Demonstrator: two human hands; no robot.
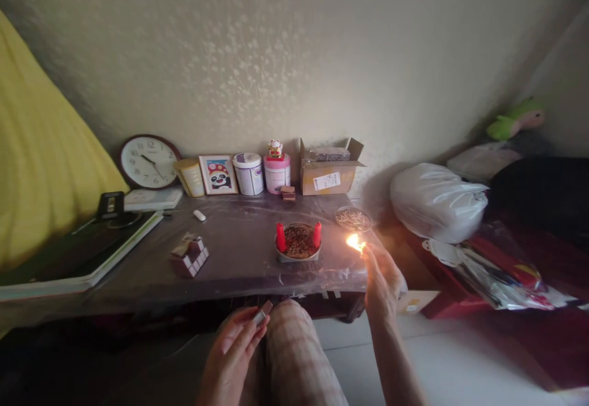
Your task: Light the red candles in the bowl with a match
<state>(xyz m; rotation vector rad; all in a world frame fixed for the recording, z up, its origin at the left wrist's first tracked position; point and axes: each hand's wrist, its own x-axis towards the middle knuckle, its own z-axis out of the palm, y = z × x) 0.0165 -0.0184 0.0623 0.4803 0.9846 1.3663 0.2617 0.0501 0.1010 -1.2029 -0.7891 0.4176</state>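
Note:
My right hand point(383, 280) is raised at the table's right front corner and pinches a burning match point(356, 243), its flame bright just above my fingertips. My left hand point(232, 348) rests low by my knee, its fingers closed on a small matchbox point(262, 314). On the low table point(138, 271), left of the flame, stands a round bowl point(298, 243) of brown material with two red candles point(280, 237) upright at its sides, both unlit. A shallow glass dish point(353, 219) of thin sticks sits just behind the flame.
A stack of small boxes point(189, 256) lies on the left of the table. A clock point(148, 162), tins, a framed picture and a cardboard box point(329, 172) line the wall. A white plastic bag point(437, 202) and red packages lie to the right.

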